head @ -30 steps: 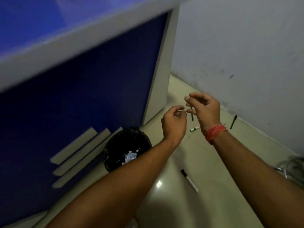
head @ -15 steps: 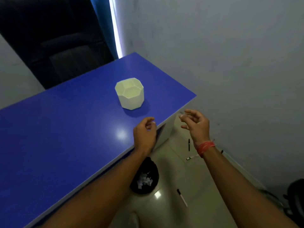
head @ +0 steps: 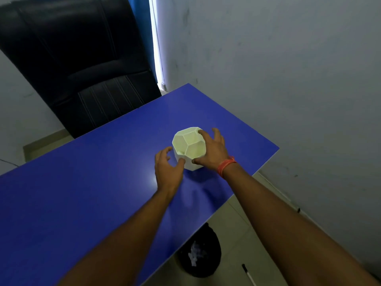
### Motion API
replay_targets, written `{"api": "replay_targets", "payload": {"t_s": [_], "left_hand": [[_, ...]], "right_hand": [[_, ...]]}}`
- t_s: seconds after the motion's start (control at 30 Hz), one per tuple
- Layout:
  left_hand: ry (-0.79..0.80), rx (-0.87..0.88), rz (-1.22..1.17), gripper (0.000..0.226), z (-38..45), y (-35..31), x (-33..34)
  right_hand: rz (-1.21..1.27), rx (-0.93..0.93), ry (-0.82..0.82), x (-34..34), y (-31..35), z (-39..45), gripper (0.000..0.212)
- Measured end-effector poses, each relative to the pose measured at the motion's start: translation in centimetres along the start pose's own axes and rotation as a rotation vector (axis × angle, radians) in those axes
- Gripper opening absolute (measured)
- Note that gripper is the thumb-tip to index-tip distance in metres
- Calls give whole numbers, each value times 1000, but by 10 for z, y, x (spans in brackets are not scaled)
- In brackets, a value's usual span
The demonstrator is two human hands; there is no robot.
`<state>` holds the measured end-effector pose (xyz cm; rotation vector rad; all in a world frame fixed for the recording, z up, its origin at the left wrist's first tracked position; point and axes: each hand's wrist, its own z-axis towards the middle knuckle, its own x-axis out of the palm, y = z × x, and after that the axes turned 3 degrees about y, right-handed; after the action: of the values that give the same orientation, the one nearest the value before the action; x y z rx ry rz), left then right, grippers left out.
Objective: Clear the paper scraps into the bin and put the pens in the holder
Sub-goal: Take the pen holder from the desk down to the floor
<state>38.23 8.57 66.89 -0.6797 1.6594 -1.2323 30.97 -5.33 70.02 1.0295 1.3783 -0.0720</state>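
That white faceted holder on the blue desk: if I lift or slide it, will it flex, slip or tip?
Probably rigid: the holder shows crisp facets and inner dividers, like moulded plastic. Likely light, being hollow and thin-walled. The desk looks glossy, so it may slide easily; its squat, wide body should resist tipping.

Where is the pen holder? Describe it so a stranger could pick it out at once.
Find the blue desk in front of the black chair. Toward its far right end, near the wall, stands the holder, with the right hand gripping it and the left hand beside it. It is a pale, faceted cup with inner dividers, unlike the round black bin on the floor.
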Motion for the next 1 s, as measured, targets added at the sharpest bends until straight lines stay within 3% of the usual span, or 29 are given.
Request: {"api": "replay_targets", "payload": {"t_s": [0.07, 0.17, 0.37, 0.53, 0.77, 0.87, 1.0], "left_hand": [[50, -24, -9, 58, 6, 3, 4], [96, -32, -44, 58, 15, 9, 13], [139, 94, -89, 48, 11, -2, 38], [311, 172, -179, 57, -17, -37, 95], [393, 173, -81, 70, -105, -42, 223], [491, 176, -29, 71, -151, -5, 290], [569, 33, 53, 64, -192, 96, 388]], "right_hand": [[-71, 20, 85, 8, -4, 14, 103], [-75, 7, 137, 21, -10, 27, 88], [57, -22, -61, 13, -38, 14, 77], [163, 57, -270, -46, -110, -20, 76], [218, 289, -442, -111, -277, -102, 73], [238, 362, -447, -87, -363, -134, 71], [237, 490, -372, 4, -485, -168, 70]]}}
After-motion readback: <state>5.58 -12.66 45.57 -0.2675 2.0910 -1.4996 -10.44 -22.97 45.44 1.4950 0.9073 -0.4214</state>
